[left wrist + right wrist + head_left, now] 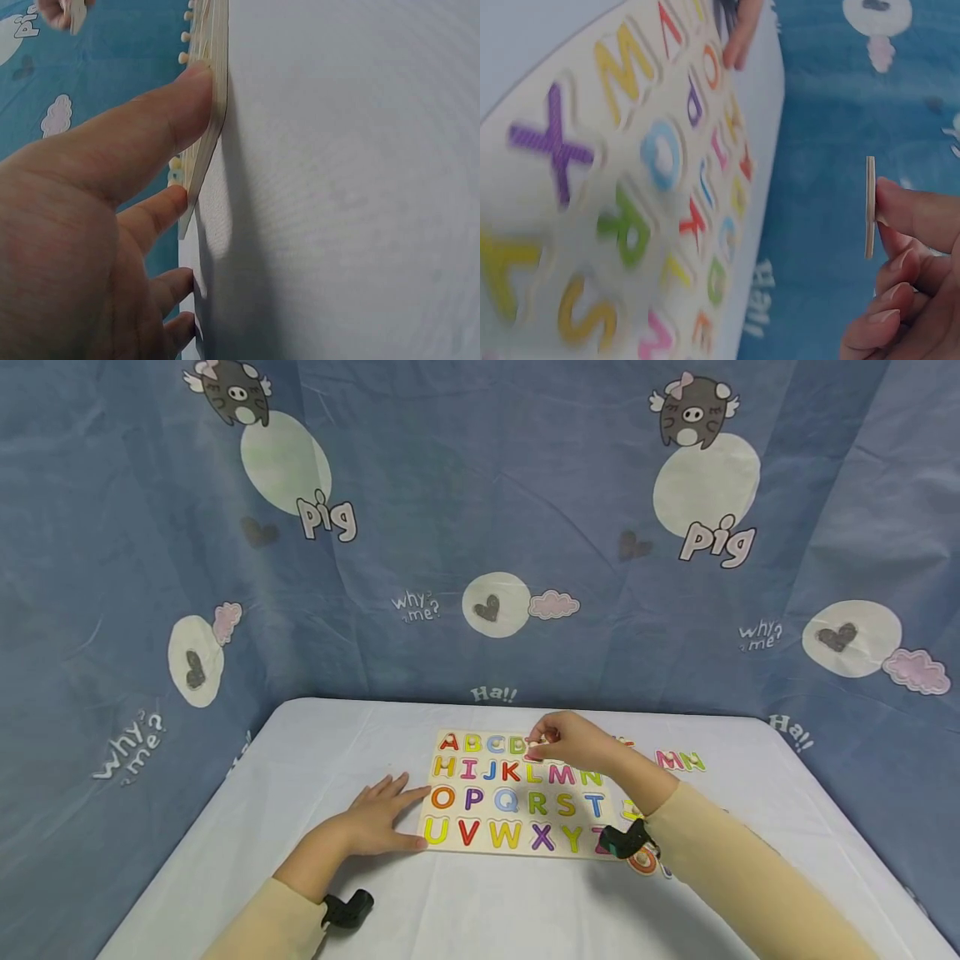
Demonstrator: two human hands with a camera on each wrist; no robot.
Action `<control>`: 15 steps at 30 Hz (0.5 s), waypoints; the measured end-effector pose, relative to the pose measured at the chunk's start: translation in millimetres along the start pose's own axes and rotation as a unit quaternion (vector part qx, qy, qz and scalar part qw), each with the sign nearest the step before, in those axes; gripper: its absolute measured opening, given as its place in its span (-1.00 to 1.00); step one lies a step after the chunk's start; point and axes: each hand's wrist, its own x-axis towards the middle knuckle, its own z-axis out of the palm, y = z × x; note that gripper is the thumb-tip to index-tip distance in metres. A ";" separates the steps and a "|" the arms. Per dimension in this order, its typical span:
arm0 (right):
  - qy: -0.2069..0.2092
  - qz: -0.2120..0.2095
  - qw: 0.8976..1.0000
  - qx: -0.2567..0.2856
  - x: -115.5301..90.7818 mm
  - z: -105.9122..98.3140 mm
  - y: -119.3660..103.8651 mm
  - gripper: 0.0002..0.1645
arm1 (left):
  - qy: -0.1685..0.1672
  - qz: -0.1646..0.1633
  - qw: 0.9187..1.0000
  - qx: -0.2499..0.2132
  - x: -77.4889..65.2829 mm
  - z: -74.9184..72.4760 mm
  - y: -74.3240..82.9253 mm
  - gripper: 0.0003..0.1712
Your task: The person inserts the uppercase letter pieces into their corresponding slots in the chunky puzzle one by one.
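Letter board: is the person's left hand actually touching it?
Touching: the left wrist view shows the left hand with its thumb resting against the edge of the letter board.

Blue backdrop [495, 468] — winged pig prints [692, 422], pink clouds [554, 605], grey hearts [488, 609]; white table [495, 906] in front — probably cloth-covered.

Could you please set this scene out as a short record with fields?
Main item: flat, pale wooden alphabet board
Left hand: thumb and forefinger touching the board's left edge
Right hand: pinches a thin, flat wooden piece above the board
Right of board: includes reddish-pink letter M, yellow-green letter N
Surface: white tabletop
Backdrop: blue printed fabric
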 end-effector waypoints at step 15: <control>-0.038 0.005 0.999 0.022 62.5 73.0 -12.7 -0.88 | -0.003 -0.005 1.000 0.008 1.0 0.7 -1.1 0.05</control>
